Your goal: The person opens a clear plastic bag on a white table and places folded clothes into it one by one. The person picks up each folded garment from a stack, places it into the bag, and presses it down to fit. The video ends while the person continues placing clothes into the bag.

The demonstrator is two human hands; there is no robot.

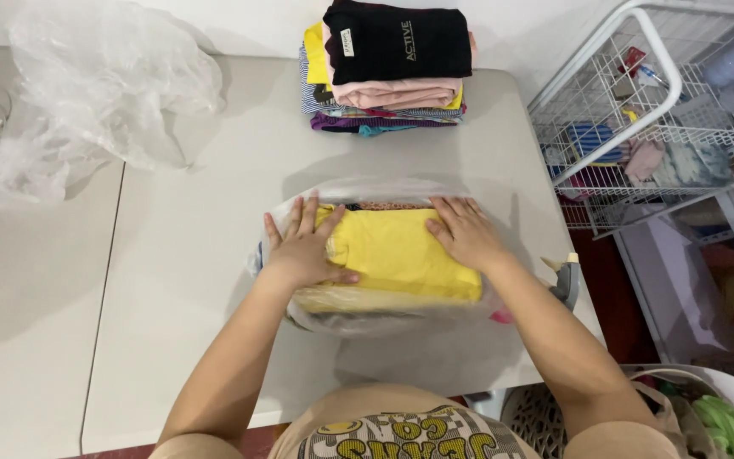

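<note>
hands (384,242) flat on bagged yellow shirt (401,255), clothes stack (388,72) behind

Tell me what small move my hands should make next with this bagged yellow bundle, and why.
Probably slide both palms outward to push air out. The left hand and right hand already lie flat on the yellow folded clothes, and the clear plastic bag around them looks puffy and loose along its near edge.

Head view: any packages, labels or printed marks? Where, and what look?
Clear plastic bag: table centre, holding yellow folded clothes, under both hands.
Crumpled clear plastic bag: table, far left.
Small white label: on black folded garment topping far stack.
White print: same garment, vertical.
</note>
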